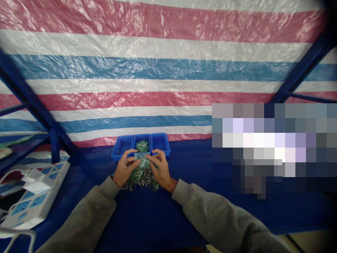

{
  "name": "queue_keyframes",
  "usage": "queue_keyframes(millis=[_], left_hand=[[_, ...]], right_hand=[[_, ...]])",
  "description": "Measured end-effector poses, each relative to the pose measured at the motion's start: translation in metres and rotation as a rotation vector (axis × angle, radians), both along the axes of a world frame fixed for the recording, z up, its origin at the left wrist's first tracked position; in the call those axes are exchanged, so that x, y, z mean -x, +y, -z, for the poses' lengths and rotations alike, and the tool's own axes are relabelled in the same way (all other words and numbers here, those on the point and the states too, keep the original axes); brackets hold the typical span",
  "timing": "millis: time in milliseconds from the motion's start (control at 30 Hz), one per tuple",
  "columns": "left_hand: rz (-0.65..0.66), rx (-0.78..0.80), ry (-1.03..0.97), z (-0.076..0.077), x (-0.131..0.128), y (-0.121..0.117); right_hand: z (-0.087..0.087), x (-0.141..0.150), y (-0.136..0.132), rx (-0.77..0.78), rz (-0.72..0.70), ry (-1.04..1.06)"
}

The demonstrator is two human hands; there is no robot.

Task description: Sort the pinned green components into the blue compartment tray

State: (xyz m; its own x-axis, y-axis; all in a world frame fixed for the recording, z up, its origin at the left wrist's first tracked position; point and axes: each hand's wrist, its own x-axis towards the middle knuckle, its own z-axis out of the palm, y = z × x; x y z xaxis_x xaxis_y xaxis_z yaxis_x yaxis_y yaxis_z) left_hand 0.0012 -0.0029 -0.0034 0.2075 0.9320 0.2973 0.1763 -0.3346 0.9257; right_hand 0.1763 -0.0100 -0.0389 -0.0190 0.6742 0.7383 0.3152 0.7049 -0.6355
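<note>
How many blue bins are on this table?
3, side by side: the left bin, the middle bin with green bags in it, and the right bin. Others may be hidden where the picture is pixelated.

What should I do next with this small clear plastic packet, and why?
Probably lift the small clear plastic packet forward into the middle blue plastic bin: the left hand and right hand hold it just in front, and similar-looking greenish plastic packets lie inside.

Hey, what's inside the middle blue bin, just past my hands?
The middle bin holds a heap of greenish packets. The packet between your left hand and right hand covers most of its front; whatever lies under the heap is hidden.
</note>
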Motion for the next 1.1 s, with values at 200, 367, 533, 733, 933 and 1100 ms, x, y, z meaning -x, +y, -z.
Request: queue_keyframes(millis=[200,367,533,733,933,1100], left_hand=[[0.005,-0.145,0.133,-0.004,0.001,-0.002],[0.049,-0.34,0.285,-0.01,0.005,-0.001],[-0.007,-0.325,0.312,-0.003,0.004,0.001],[-0.049,-0.112,0.104,0.003,0.004,0.003],[-0.03,-0.01,-0.017,0.001,0.006,0.004],[0.002,-0.027,0.022,-0.001,0.005,0.004]], right_hand=[[0.0,0.0,0.0,0.025,0.0,0.028],[-0.004,0.0,0.0,0.005,0.006,0.028],[-0.005,0.0,-0.002,0.022,0.01,0.023],[-0.005,-0.001,-0.003,0.008,-0.022,0.047],[0.002,0.001,0.002,0.002,-0.035,0.021],[0.0,0.001,0.002,0.005,-0.013,0.03]])
